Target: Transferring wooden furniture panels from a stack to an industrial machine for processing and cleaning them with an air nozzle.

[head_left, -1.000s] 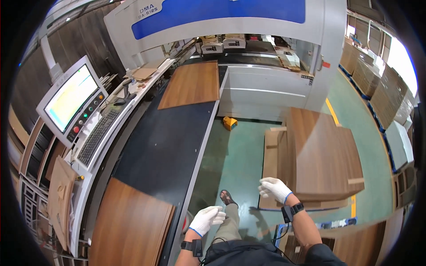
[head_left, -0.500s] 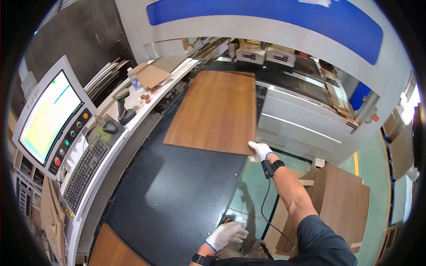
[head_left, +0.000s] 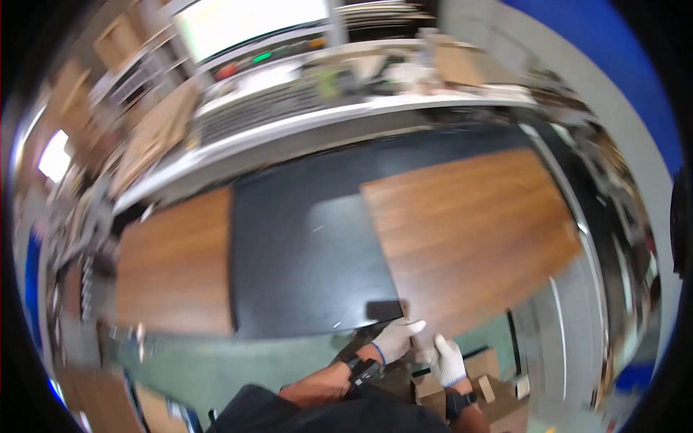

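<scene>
A large brown wood-grain panel lies on the black machine bed, on the right side. Both my hands wear white gloves and sit together at the panel's near corner. My left hand is curled on that corner, where the panel meets the bed's edge. My right hand is just to its right, fingers up against the panel's near edge. Both wrists carry dark bands. The picture is blurred by motion, so the finger detail is soft.
A second wood-grain panel lies on the bed to the left. Behind the bed runs a white console with a keyboard and a lit screen. Cardboard pieces lie on the green floor below my hands.
The view has swung round and closer to the bed. My left hand has come up from near my body to join the right hand at the panel's corner.
</scene>
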Motion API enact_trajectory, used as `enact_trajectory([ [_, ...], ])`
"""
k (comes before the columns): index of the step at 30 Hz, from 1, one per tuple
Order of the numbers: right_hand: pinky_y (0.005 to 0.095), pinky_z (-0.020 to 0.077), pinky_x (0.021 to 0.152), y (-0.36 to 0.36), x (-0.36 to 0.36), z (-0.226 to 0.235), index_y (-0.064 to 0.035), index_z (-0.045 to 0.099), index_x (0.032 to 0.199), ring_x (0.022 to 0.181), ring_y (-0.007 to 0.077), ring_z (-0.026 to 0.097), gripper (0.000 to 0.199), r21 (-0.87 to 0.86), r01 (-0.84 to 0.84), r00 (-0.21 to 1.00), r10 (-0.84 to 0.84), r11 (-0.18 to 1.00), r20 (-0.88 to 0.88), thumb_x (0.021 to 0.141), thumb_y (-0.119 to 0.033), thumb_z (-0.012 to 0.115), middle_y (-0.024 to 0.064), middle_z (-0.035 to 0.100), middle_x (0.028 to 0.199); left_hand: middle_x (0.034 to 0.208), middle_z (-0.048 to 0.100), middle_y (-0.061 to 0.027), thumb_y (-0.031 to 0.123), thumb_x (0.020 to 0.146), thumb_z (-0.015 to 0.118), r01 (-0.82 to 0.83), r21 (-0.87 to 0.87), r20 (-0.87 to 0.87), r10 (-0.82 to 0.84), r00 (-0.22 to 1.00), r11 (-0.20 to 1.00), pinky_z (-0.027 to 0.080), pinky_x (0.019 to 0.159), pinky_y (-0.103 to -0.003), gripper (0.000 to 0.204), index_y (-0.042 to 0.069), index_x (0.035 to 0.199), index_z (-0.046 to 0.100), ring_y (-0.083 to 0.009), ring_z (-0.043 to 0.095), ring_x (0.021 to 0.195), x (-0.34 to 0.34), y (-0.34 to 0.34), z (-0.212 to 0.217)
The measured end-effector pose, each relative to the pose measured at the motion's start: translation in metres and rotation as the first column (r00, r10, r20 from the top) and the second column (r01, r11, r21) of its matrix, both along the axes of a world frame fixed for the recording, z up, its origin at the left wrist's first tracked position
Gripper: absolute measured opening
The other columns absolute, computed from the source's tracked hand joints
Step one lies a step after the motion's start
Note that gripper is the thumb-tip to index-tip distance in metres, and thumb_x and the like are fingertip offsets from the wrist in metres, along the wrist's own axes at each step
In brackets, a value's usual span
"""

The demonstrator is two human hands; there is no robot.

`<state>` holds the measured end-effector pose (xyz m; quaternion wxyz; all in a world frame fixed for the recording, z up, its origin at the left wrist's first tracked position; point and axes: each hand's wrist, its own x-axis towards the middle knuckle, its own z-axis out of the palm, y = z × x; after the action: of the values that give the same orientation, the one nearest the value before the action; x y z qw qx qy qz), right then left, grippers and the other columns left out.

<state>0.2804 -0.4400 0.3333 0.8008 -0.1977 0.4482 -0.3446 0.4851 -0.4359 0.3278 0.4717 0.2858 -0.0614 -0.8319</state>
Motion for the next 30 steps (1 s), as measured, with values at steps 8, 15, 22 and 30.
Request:
enact_trajectory([
  [8,0.0480,0.0433,0.116,-0.072,-0.090,0.043,-0.0062,0.053,0.151,0.138,0.0316,0.053,0.069,0.018,0.588,0.809,-0.588,0.809,-0.006,0.104,-0.057,0.055,0.0104,0.055,0.154,0.100,0.072,0.0010,0.022,0.097,0.076,-0.342,-0.059,0.688,0.286,0.667,0.938,0.049,0.082,-0.027,0.022,0.002,0.107,0.075,-0.0084,0.061,0.093,0.154,0.147,0.138],
  [15,0.0494,0.0442,0.116,-0.023,-0.001,0.015,-0.0055,0.055,0.148,0.135,0.0303,0.055,0.062,-0.015,0.458,0.888,-0.456,0.889,0.068,0.103,-0.048,0.062,0.0095,0.059,0.149,0.087,0.066,0.0055,0.023,0.095,0.077,-0.523,-0.170,0.872,0.375,0.316,0.835,0.041,0.069,-0.023,0.021,0.004,0.104,0.073,-0.0045,0.054,0.077,0.300,0.269,0.179],
  [22,0.0487,0.0425,0.118,0.064,0.187,0.017,-0.0039,0.057,0.141,0.132,0.0309,0.057,0.050,-0.042,0.148,0.980,-0.140,0.988,0.139,0.100,-0.030,0.071,0.0136,0.062,0.141,0.069,0.054,0.0008,0.030,0.093,0.079,-0.565,-0.067,0.997,0.041,-0.059,0.822,0.038,0.055,-0.030,0.032,0.002,0.086,0.065,-0.0105,0.048,0.060,0.485,0.369,0.157],
  [30,0.0475,0.0617,0.075,0.138,0.304,0.053,0.0000,0.065,0.122,0.098,0.0382,0.073,0.034,0.228,-0.741,0.669,0.724,0.632,0.170,0.103,-0.027,0.068,0.0179,0.074,0.110,0.121,0.065,-0.0198,0.053,0.076,0.085,-0.532,-0.053,0.512,-0.435,-0.741,0.845,0.051,0.097,-0.050,0.074,0.003,0.126,0.064,-0.0384,0.063,0.114,0.575,0.438,0.124],
])
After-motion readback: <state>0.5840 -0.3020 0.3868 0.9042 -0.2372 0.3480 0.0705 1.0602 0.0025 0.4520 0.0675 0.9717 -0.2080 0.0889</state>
